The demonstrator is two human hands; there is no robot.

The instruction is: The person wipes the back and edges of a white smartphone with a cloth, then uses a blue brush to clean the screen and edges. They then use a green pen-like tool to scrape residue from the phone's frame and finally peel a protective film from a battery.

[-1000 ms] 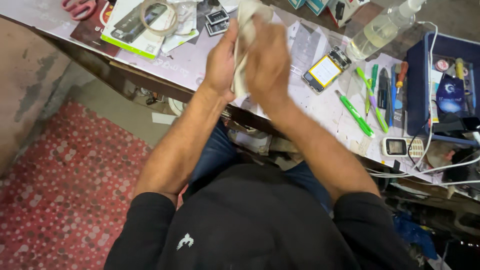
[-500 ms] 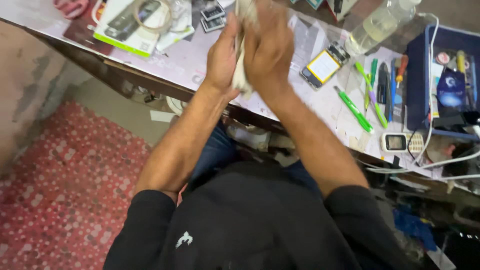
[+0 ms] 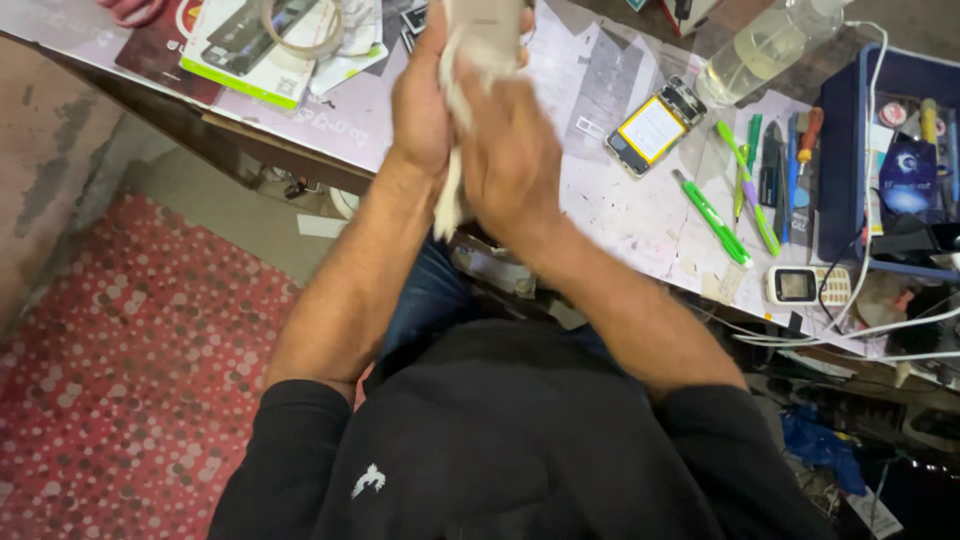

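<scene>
My left hand and my right hand are pressed together above the near edge of the worktable. Between them they clasp a white cloth, bunched at the top, with a strip hanging down by my left wrist. Whatever may be wrapped inside the cloth is hidden by my palms. Both sleeves are pushed up above the elbows.
An opened phone with a yellow battery lies to the right of my hands. Green tools, a clear bottle, a blue tray and a small keypad phone sit further right. A tape roll lies at left.
My clasped hands have stayed together and shifted slightly toward me over the table edge, rubbing the cloth. The view has tilted a little.
</scene>
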